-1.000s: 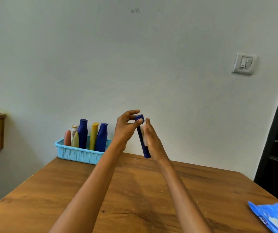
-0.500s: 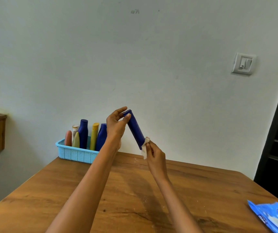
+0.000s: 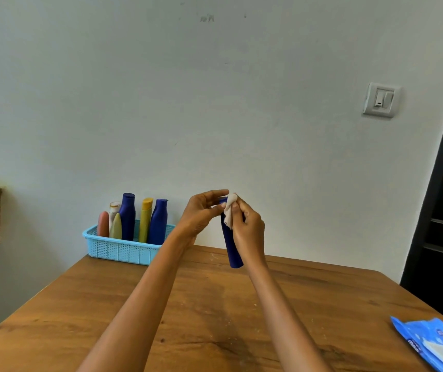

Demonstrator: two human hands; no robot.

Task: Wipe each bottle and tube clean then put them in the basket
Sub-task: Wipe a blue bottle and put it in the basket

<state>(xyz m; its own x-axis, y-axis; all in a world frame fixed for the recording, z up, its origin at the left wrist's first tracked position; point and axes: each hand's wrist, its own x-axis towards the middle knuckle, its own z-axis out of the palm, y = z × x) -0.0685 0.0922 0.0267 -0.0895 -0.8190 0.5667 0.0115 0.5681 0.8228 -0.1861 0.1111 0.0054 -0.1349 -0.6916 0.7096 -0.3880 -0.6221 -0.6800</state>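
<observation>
Above the wooden bench (image 3: 107,304) the blue tube (image 3: 232,251) hangs near upright, left hand (image 3: 201,214) pinching its top, right hand (image 3: 248,229) pressing a wipe (image 3: 229,210) there, basket (image 3: 124,249) at nine o'clock

1. I see the basket (image 3: 124,249) at the table's (image 3: 107,304) far left corner, its left part packed with upright bottles (image 3: 141,220); only its right end shows room.
2. My left hand (image 3: 201,216) and forearm lie between the tube (image 3: 231,245) and the basket.
3. A wipes pack (image 3: 435,345) blocks the near right corner.
4. The table's middle lies bare under both arms.
</observation>
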